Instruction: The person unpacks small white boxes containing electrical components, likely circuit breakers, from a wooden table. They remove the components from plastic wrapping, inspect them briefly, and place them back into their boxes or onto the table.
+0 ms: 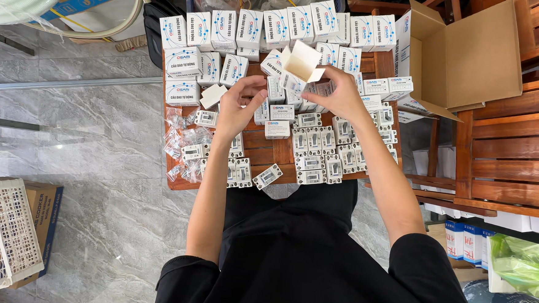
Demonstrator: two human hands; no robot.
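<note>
My right hand (pixel 340 97) grips a small white carton (pixel 299 70) with its top flaps open, held over a small wooden table (pixel 269 151). My left hand (pixel 242 104) is raised just left of the carton, fingers curled toward it; whether it pinches anything is hidden. Below the hands lie several loose grey-white switch units (pixel 315 151), one lying apart (pixel 267 176) near the front edge. Closed white cartons with blue print (pixel 251 30) are stacked along the far side of the table.
Small clear plastic bags (pixel 181 144) are heaped at the table's left end. An open brown cardboard box (pixel 465 54) rests on wooden benches (pixel 515 152) at right. A white plastic basket (pixel 1 236) stands on the grey tiled floor at lower left.
</note>
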